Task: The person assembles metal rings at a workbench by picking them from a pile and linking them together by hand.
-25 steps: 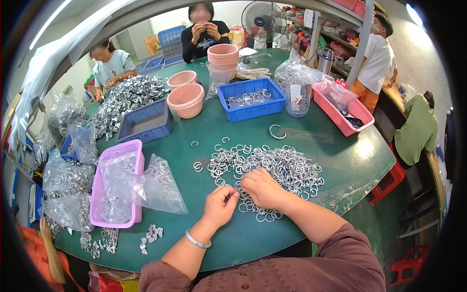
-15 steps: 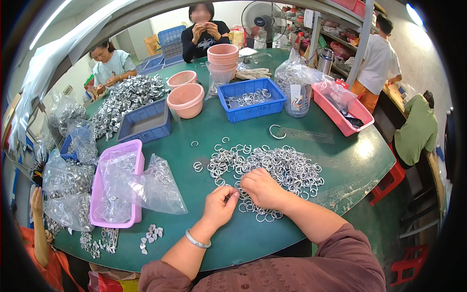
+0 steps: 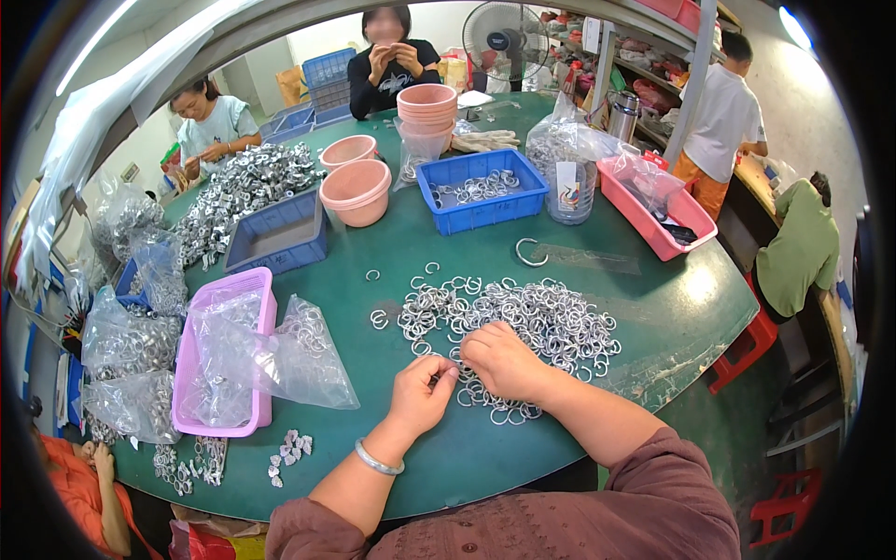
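Note:
A heap of silver-grey open metal rings (image 3: 551,322) lies on the green table (image 3: 373,476) before me. At its near left edge my left hand (image 3: 420,390) is closed, thumb against the bent fingers. Beside it my right hand (image 3: 502,362) is closed too, knuckles up, over the near side of the heap. The fingertips of both hands almost meet. Whatever they pinch is hidden behind the fingers and too small to name. A few single rings (image 3: 379,319) lie apart at the heap's left, and a larger ring (image 3: 532,252) lies beyond it.
Left are a purple basket (image 3: 267,327) with bagged rings and small metal pieces (image 3: 291,450). Farther back stand a blue tray (image 3: 485,217) of rings, pink tubs (image 3: 357,201), a clear plastic jar (image 3: 571,201) and a red basket (image 3: 658,233). Several people work around the room.
My hands have hardly moved. At the lower left, the person in orange has lowered a raised hand. The person in white at the right has shifted slightly.

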Motion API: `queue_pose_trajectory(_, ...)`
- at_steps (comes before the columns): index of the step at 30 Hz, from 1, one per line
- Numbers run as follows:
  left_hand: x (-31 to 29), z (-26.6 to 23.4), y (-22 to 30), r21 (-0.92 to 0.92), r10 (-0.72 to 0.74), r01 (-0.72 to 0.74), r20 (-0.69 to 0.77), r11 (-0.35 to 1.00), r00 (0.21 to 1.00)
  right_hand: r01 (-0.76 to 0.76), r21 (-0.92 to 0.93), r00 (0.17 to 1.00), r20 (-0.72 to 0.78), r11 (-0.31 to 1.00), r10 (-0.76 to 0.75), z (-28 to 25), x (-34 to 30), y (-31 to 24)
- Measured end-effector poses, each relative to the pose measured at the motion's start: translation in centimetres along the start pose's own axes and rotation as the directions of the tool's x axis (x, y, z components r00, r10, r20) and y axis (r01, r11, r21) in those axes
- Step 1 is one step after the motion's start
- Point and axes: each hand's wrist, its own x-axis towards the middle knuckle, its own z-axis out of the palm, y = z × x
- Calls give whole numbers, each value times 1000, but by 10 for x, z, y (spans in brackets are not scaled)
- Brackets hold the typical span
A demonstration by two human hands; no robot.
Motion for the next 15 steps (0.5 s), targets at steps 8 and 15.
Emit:
queue_pose_trajectory(8, 0, 0, -2, 1, -22, 22, 1, 1000, 1000, 6, 28, 1000, -11, 1000, -6, -2, 2, -1)
queue_pose_trajectory(15, 0, -1, 1, -45, -61, 61, -1, 997, 998, 54, 49, 998, -22, 997, -53, -4, 2, -2)
